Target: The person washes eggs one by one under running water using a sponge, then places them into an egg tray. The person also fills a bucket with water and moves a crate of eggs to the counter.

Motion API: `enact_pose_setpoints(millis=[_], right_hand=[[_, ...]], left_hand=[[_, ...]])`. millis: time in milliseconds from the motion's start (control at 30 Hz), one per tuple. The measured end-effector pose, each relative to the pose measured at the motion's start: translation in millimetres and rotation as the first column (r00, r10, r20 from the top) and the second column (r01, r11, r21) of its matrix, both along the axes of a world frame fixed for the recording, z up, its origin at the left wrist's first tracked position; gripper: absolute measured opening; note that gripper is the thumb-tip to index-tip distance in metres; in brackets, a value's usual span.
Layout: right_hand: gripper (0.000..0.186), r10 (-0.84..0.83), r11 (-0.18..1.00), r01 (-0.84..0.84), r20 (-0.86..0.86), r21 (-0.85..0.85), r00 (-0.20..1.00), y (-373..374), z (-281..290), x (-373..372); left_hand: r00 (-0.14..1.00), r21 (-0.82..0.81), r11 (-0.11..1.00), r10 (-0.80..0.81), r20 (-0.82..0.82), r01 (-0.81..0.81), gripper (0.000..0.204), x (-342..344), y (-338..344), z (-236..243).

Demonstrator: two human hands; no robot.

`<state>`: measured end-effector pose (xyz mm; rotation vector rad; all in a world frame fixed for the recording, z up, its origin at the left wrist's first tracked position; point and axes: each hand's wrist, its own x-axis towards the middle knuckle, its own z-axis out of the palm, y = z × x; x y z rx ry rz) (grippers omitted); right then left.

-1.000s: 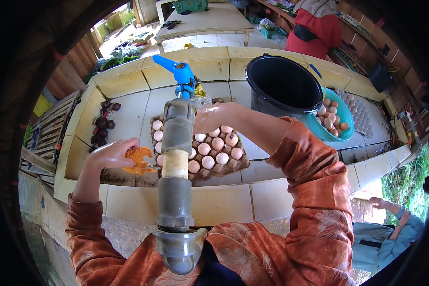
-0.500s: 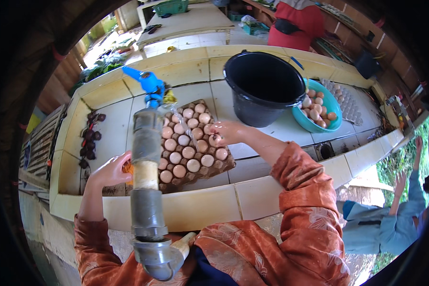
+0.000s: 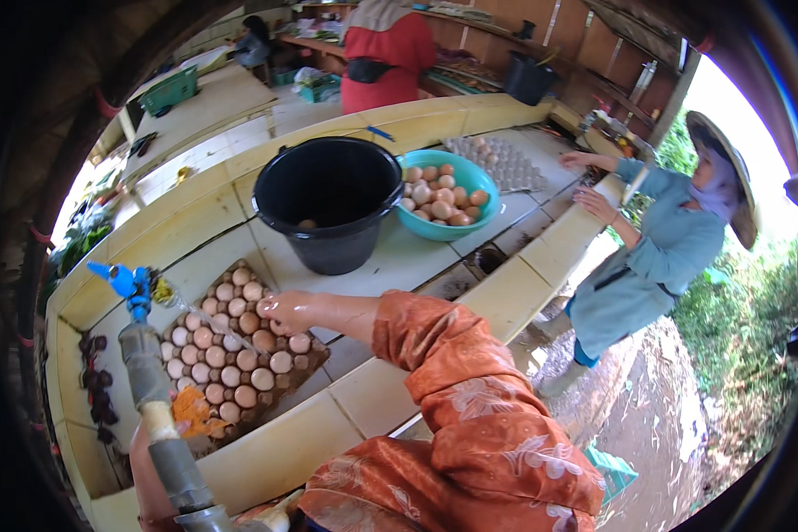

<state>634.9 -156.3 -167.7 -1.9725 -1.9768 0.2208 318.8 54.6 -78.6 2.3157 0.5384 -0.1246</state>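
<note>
My right hand (image 3: pixel 285 312) has its fingers curled on an egg at the right side of a brown egg tray (image 3: pixel 273 390) full of pale and brown eggs (image 3: pixel 262 378). My left hand (image 3: pixel 141 443), mostly behind the grey standpipe (image 3: pixel 146 368), holds a crumpled orange scrubber (image 3: pixel 195 410) at the tray's lower left. Water runs from the blue tap (image 3: pixel 126 282) over the eggs. Just beyond my right hand stand a black bucket (image 3: pixel 324 239) and a turquoise basin (image 3: pixel 448 228) of eggs.
The tiled basin's rim (image 3: pixel 496 301) runs around me. A grey egg tray (image 3: pixel 514 173) lies at the back, dark red objects (image 3: pixel 97 381) at the left. A person in blue (image 3: pixel 643 266) stands at the right, another in red (image 3: pixel 381 66) behind the basin, near a table (image 3: pixel 204 106).
The view has swung right, bringing more of the co-worker in blue into sight. My right hand has moved from under the tap to the eggs at the tray's right.
</note>
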Motion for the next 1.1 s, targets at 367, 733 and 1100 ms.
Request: enact_pose_setpoints(millis=[367,733,1100], right_hand=[[0.043,-0.041,0.985,0.065,0.148,-0.160,0.988,-2,17,-10],[0.031,-0.144,0.983,0.168,-0.252,0.074,0.957,-2,38,-3],[0.038,0.089,0.995,-0.099,-0.335,-0.016,0.938,1,76,-23]], left_hand=[[0.998,-0.017,0.999,-0.049,-0.043,0.048,0.047,18,4,-6],[0.984,-0.005,0.987,-0.161,-0.073,0.161,0.047,27,4,-3],[0.830,0.198,0.809,-0.517,-0.210,0.554,0.044,71,-45,-1]])
